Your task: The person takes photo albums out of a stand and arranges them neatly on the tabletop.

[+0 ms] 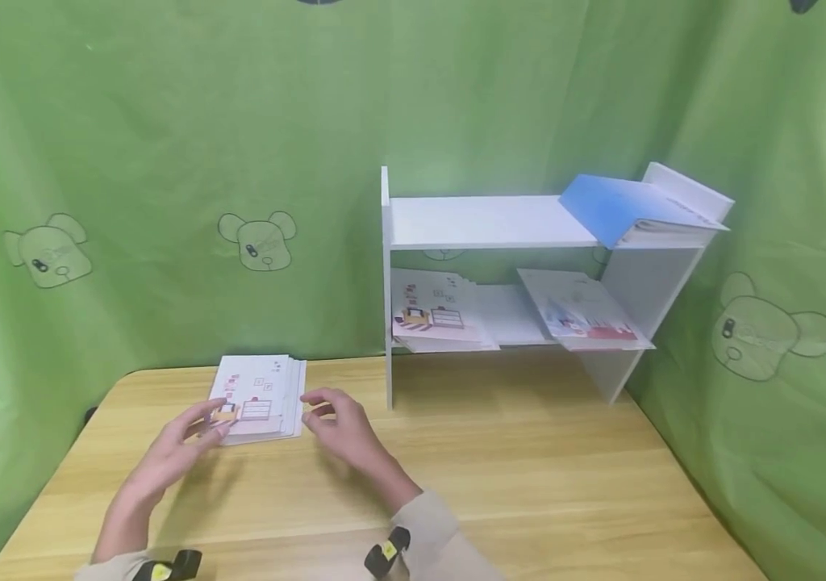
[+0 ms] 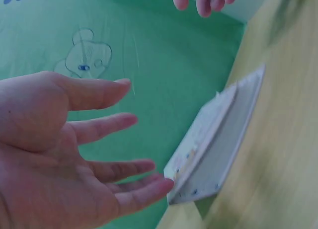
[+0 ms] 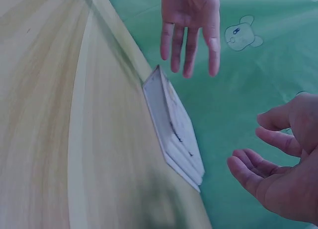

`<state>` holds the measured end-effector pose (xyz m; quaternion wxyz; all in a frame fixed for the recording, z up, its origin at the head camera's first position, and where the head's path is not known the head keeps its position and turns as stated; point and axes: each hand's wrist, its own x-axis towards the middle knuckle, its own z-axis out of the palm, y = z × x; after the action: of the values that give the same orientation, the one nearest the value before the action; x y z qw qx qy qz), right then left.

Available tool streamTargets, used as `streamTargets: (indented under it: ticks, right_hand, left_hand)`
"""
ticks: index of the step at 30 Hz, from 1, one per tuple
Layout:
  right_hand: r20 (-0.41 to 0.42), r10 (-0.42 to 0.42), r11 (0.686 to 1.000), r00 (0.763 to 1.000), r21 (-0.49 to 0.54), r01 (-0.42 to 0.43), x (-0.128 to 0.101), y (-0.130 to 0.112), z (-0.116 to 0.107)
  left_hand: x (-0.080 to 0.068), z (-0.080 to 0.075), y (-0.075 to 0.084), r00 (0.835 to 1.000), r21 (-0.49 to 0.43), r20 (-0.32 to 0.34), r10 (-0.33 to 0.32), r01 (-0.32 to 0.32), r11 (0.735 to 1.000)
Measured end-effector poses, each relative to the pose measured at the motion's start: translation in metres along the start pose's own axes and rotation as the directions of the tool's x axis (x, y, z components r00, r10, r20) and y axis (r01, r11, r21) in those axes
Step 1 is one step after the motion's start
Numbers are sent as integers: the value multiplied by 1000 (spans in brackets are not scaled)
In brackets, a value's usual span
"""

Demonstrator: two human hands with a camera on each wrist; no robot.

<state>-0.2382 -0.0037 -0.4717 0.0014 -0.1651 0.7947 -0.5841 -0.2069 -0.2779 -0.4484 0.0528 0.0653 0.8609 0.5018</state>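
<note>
A stack of white booklets (image 1: 256,379) lies on the table, its printed cover up and its sheets slightly fanned toward the right. At its left side is my left hand (image 1: 172,449), fingers spread, the tips right at the lower left edge. My right hand (image 1: 346,429) stands at the right edge with loosely bent fingers. From the left wrist view, the outstretched fingers of the left hand (image 2: 94,154) come close to a corner of the stack (image 2: 218,139). The right wrist view shows the right hand (image 3: 283,164) apart from the stack (image 3: 174,134), nothing between its fingers.
A white two-tier shelf (image 1: 478,222) stands at the back right. On its lower tier lie a booklet stack (image 1: 438,311) and another stack of printed booklets (image 1: 583,311). A blue binder (image 1: 605,206) lies on top. Green curtain (image 1: 166,161) surrounds the wooden table (image 1: 515,468).
</note>
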Motion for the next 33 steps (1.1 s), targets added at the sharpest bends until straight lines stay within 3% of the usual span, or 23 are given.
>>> streamTargets:
  ticks: [10,21,33]
  right_hand:
    - [-14,-92,994,996,50,92,-14,-14,-23]
    - [-6,-139,982,990,128,138,-28,-34,-41]
    - [-10,-154,982,988,113,154,-35,-46,-60]
  left_hand:
    - [-6,3,24,992,-79,-17,128,-129,989]
    - [-15,7,38,982,-98,-56,180,-185,978]
    - [-22,9,54,964,-140,-104,246,-259,956]
